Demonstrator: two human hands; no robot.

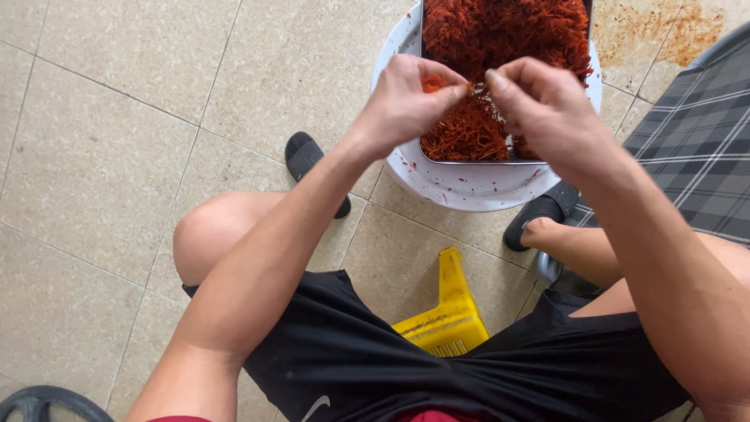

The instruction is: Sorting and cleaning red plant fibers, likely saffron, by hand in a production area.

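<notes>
The beige tiled floor (101,117) fills most of the view, with a rusty red-brown stain on it off to the right of the white tub. A dark plaid cloth (695,148) lies along the right edge, right of the tub. The white tub (469,187) is the landmark: round, speckled with red flecks on its rim, standing on the floor ahead of the seated person's knees. Across its top rests a metal tray (476,162), heaped nearly full with red shredded strands (500,35); only a small patch of bare metal shows near the tray's front edge, so by the look of it most of the heap remains to be gone through and little has been cleared.

Below the tub, between the legs, a yellow plastic stool (449,312) sticks out from under the black shorts. Two black slippers sit on either side of the tub's near rim, the left slipper (308,160) and the right slipper (543,211).

Both hands hover just over the tray's front half. The left hand (406,101) has thumb and fingers pinched together on a small orange-red tuft (434,83). The right hand (547,105) meets it fingertip to fingertip, its thumb and forefinger closed on the same tuft's end.
</notes>
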